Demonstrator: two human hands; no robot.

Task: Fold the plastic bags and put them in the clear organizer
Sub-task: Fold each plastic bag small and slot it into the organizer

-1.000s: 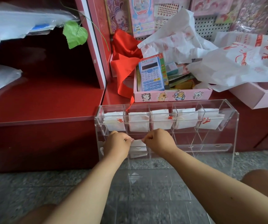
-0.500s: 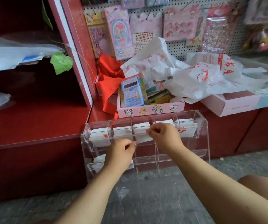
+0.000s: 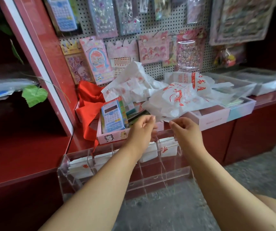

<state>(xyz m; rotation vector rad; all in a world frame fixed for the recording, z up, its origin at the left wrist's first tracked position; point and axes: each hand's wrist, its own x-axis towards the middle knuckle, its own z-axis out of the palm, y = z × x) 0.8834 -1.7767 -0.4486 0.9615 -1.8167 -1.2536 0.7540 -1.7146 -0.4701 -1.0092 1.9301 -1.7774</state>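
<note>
A: Loose plastic bags (image 3: 180,99)?
B: Heaped on the pink boxes (image 3: 214,118), just beyond both hands.
A: Hands?
B: Left hand (image 3: 142,129) and right hand (image 3: 186,129) loosely curled, empty, above the clear organizer (image 3: 150,177); folded bags (image 3: 168,149) inside.

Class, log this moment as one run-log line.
stage: reaching for next bag | left hand: empty, fingers loosely curled | right hand: empty | loose plastic bags: unfolded on shelf | clear organizer: top row filled

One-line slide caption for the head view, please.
Both hands reach toward loose plastic bags above a clear organizer holding folded bags.
</note>
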